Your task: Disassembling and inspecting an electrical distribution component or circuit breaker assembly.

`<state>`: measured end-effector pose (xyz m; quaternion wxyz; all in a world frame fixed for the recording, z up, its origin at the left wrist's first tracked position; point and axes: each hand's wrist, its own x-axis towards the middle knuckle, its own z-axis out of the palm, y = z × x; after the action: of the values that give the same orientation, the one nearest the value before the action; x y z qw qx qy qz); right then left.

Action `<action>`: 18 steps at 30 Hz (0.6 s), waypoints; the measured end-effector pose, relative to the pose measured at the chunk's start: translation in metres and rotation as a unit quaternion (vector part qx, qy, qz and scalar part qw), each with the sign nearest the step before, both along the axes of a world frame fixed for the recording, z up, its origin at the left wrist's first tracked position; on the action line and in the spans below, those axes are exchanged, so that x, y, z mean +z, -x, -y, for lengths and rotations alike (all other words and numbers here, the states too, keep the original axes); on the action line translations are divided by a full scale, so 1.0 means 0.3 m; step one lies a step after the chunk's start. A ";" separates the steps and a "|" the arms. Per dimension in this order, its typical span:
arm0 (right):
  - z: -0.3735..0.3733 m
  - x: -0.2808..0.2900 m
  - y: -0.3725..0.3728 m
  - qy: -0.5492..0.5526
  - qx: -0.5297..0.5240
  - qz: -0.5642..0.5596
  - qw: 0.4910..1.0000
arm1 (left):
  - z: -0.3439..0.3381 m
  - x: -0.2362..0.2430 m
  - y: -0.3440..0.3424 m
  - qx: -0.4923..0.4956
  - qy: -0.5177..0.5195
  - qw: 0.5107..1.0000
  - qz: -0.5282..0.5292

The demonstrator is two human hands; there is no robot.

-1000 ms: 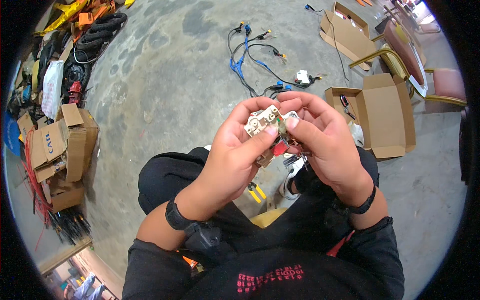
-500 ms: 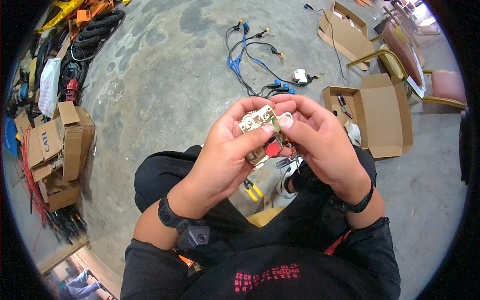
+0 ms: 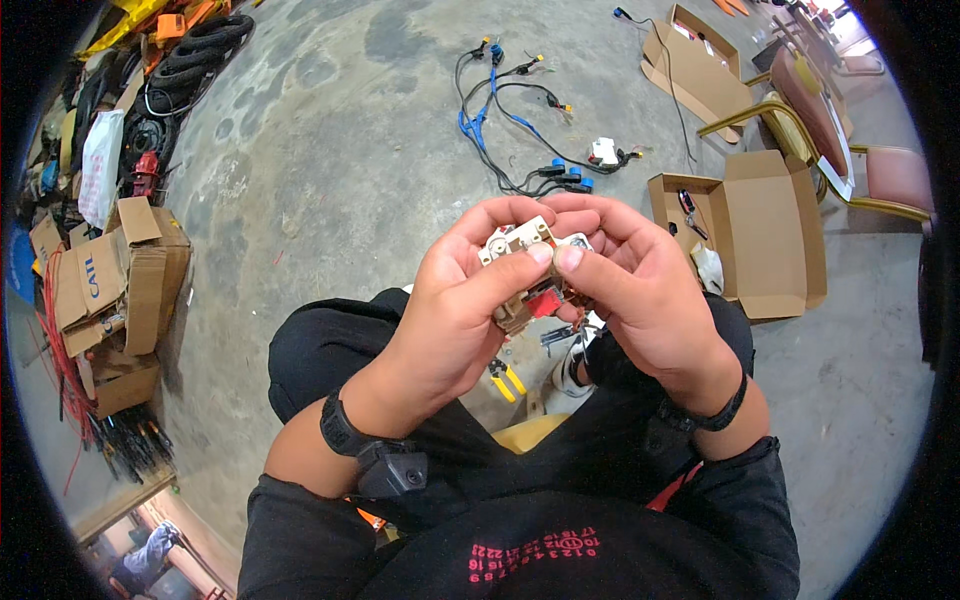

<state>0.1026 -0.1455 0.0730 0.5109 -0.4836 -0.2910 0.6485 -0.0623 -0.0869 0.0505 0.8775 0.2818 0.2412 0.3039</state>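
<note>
In front of my lap, both hands are around an opened circuit breaker (image 3: 516, 240), a cream-white plastic housing with a red block and coppery parts inside. My left hand (image 3: 455, 290) grips its left side, with the thumb lying across the front. On the other side, my right hand (image 3: 645, 290) is closed at the edge, its thumb tip meeting the left thumb near the middle. Fingers cover much of the housing, so the small part under the thumbs cannot be made out. Below the hands, yellow-handled pliers (image 3: 508, 381) lie on the floor between my legs, near my shoe (image 3: 570, 375).
A black and blue cable harness (image 3: 480, 125) lies on the floor ahead, beside a small white device (image 3: 603, 151). To the right are an open cardboard box (image 3: 770, 230) and chairs (image 3: 800, 100). Cartons (image 3: 130, 270) and tires (image 3: 205, 55) are piled at left.
The housing has tilted slightly in my hands, and the right fingers and thumb have shifted a little. The thumbs have come closer together.
</note>
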 end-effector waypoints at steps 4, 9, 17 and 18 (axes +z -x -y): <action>0.003 -0.002 0.003 0.000 -0.010 -0.012 1.000 | 0.000 0.003 -0.001 -0.008 -0.009 1.000 0.005; 0.001 -0.035 -0.005 0.007 -0.022 -0.014 1.000 | -0.001 -0.013 -0.007 -0.008 -0.001 1.000 -0.009; -0.019 -0.036 -0.001 -0.013 -0.017 0.005 1.000 | -0.025 -0.002 -0.007 -0.013 -0.012 1.000 -0.011; -0.018 -0.034 0.000 -0.010 -0.017 0.004 1.000 | -0.025 0.002 -0.006 -0.013 -0.009 1.000 -0.013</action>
<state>0.1027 -0.1402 0.0627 0.5254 -0.4862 -0.2911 0.6348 -0.0606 -0.0792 0.0512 0.8759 0.2964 0.2458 0.2908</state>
